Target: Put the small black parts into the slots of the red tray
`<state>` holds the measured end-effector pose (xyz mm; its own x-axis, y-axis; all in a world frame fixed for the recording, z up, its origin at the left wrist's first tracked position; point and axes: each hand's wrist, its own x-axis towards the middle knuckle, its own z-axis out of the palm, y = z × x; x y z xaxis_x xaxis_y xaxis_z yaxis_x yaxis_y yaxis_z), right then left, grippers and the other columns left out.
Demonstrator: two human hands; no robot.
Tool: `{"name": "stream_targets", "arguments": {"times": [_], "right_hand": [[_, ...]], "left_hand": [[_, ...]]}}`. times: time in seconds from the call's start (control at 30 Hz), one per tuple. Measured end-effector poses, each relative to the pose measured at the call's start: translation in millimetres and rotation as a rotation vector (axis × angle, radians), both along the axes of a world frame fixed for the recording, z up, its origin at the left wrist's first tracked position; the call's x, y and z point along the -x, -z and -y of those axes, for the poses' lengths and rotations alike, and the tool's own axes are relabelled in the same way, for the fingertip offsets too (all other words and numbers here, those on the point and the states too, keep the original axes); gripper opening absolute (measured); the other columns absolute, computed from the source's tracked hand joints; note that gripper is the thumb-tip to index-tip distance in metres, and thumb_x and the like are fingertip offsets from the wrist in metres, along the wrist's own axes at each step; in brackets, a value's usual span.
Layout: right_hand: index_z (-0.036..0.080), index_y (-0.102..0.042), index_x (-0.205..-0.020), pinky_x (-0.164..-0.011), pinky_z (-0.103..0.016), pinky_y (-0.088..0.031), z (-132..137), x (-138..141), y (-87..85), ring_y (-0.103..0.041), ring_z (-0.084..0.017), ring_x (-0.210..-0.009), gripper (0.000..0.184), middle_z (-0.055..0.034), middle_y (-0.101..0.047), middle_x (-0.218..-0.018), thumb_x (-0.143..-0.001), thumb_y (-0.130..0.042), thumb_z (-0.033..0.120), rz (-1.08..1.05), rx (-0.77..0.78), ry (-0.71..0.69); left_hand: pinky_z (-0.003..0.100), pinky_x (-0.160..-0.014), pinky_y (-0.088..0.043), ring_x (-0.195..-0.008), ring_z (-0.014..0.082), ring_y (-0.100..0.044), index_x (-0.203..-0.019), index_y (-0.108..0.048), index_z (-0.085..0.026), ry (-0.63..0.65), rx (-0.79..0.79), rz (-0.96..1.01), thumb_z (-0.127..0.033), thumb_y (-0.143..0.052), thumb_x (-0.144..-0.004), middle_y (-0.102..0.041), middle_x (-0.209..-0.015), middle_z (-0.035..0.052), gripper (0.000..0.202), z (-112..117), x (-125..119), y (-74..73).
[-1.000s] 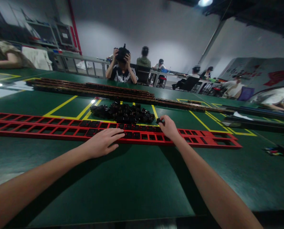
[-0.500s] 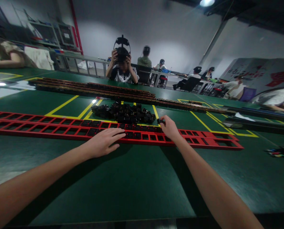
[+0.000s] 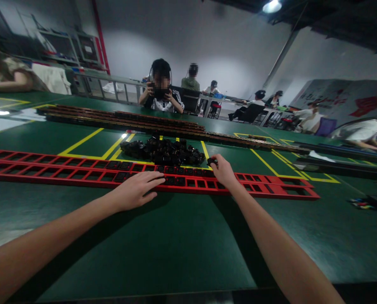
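A long red frame [image 3: 280, 191] with two rows of rectangular openings lies across the green table. Several black socket modules [image 3: 170, 180] sit in its openings near the middle; other openings are bare. My left hand [image 3: 138, 190] lies flat over the frame, fingers extended, the fingertips by the seated modules. Between the thumb and fingers of my right hand [image 3: 223, 172] is a small black socket module [image 3: 211, 162], held at the far edge of the frame. Beyond the frame is a pile of loose black modules [image 3: 167, 151].
Long dark rails [image 3: 125, 120] lie behind the pile, and black bars [image 3: 337, 166] lie at the right. Yellow tape lines mark the green table [image 3: 175, 253]. Across it, a person [image 3: 161, 90] holds a headset. Cables [image 3: 365, 203] lie at the right edge.
The black module in my right hand has turned and come slightly lower toward the frame. My left hand stays put. The person opposite has lowered the headset.
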<state>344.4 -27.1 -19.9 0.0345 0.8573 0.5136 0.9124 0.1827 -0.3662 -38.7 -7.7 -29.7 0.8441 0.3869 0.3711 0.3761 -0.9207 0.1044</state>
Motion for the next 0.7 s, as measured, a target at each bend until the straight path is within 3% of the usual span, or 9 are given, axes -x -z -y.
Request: {"name": "stream_targets", "arguments": {"times": [0.23,0.7], "right_hand": [[0.016,-0.059,-0.121,-0.099,-0.044,-0.047,-3.5,-2.7,2.7,-0.059,-0.028,-0.107,0.032,-0.0149,-0.061,-0.116,-0.092,-0.048,0.023,0.039,-0.042,-0.027],[0.017,-0.063,-0.103,-0.091,-0.041,-0.049,1.8,-1.8,-2.7,-0.059,-0.025,-0.096,0.020,-0.0111,-0.059,-0.103,-0.085,-0.055,0.014,0.038,-0.044,-0.048]], "left_hand": [[0.049,-0.113,-0.045,-0.136,0.0271,-0.050,-0.142,-0.052,-0.024,-0.004,-0.004,-0.016,-0.031,-0.054,-0.096,-0.051,-0.149,0.0095,0.047,-0.8,0.7,-0.2],[0.050,-0.115,-0.043,-0.138,0.0273,-0.047,-0.144,-0.050,-0.024,-0.023,0.007,-0.055,-0.030,-0.053,-0.097,-0.048,-0.151,0.0092,0.048,2.0,-1.9,-2.0]]}}
